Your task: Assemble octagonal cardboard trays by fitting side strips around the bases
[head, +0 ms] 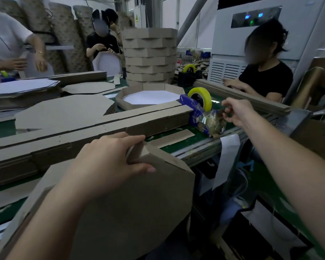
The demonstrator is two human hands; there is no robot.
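The left hand [109, 162] grips a folded corner of the octagonal tray [139, 203], which overhangs the near edge of the surface [201, 136]. The right hand [236, 111] curls its fingertips beside the tape dispenser [197, 107]; I cannot tell whether it is pinching anything.

You are gripping a brown octagonal tray [135, 199], turned bottom up and tilting over the near edge of the surface [201, 136], at the corner where its side strip [139, 152] is ending. Long spare strips [101, 124] are lying stacked just beyond.
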